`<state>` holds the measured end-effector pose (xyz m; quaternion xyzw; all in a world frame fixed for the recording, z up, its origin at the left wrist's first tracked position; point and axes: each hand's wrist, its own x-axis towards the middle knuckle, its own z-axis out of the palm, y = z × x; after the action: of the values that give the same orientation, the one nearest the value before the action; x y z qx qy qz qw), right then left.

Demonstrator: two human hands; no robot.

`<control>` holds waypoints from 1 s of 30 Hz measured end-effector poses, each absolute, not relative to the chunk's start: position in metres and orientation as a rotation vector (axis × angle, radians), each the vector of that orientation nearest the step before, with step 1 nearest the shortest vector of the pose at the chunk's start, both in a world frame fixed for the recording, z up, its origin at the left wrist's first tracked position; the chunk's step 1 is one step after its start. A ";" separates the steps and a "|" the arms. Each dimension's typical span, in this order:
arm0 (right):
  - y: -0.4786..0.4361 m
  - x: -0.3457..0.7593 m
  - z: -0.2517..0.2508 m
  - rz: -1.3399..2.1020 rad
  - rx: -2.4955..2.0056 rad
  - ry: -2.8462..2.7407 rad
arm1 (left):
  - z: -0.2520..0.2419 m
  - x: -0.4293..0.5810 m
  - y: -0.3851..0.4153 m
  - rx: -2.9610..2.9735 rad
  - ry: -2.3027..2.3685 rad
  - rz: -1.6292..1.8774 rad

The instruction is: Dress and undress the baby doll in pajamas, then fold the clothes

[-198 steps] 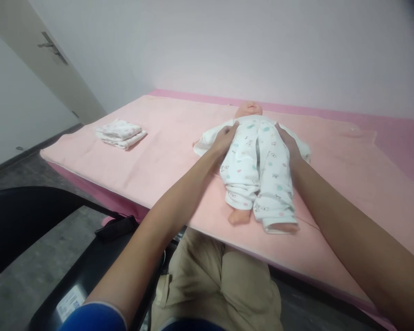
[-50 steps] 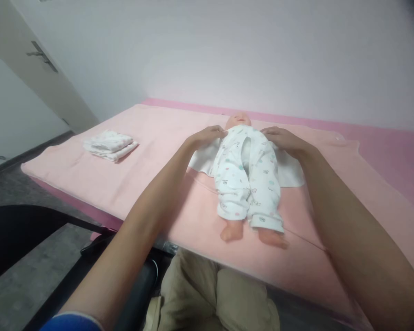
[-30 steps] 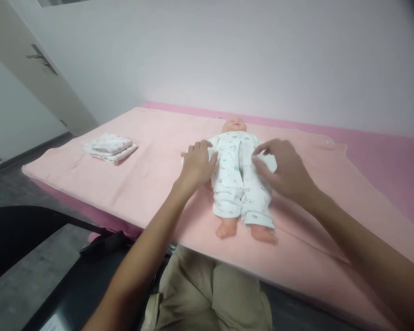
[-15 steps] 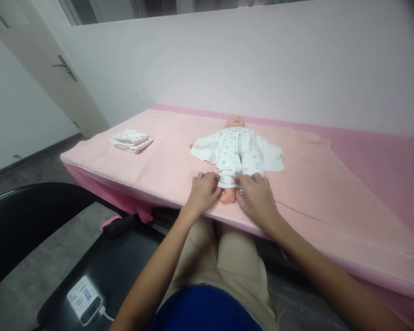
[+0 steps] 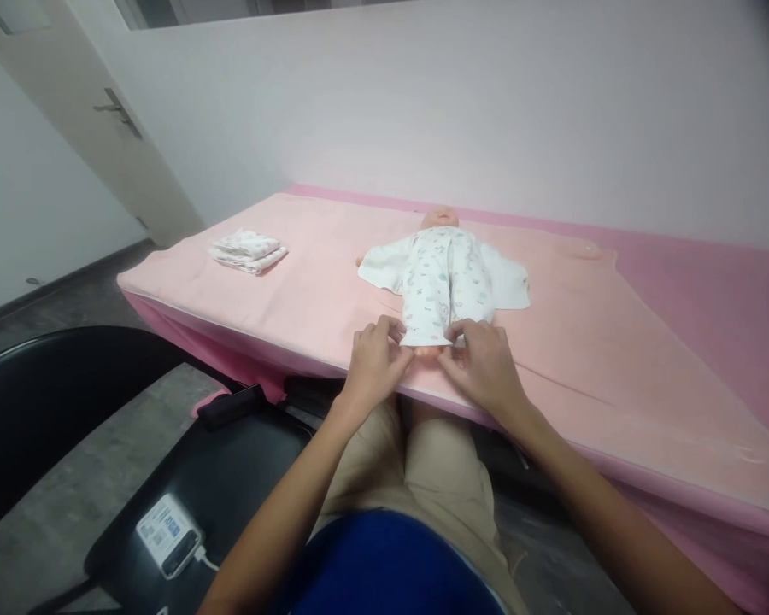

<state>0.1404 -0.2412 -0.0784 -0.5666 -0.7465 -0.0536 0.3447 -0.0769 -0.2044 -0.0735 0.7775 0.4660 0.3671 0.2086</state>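
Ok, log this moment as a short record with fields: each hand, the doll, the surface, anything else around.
Left hand: left hand pinches the nearer cuff of the patterned trousers
Right hand: right hand pinches the other cuff
Doll: doll lies on its back, head away from the person, white cloth spread under it
Surface: pink towel
Elsewhere: folded cloth on the towel, apart from the doll; power bank on a black seat

A: How are the hands placed?
B: Left hand (image 5: 375,366) and right hand (image 5: 484,369) sit close side by side, palms down, fingertips pinched together.
A: And the arms?
B: Both forearms are bare, stretched forward and converging.
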 end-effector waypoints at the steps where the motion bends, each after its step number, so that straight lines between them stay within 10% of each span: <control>1: -0.244 0.141 -0.079 -0.127 -1.468 -1.946 | -0.072 -0.078 -0.209 2.164 1.295 1.012; 30: -0.279 0.225 -0.114 0.005 -1.639 -1.875 | -0.064 -0.015 -0.205 2.747 1.077 0.663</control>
<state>0.2252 -0.2792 -0.1141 -0.6236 -0.7134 0.0019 0.3198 -0.0147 -0.2050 -0.0637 0.9068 0.3554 0.2187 0.0588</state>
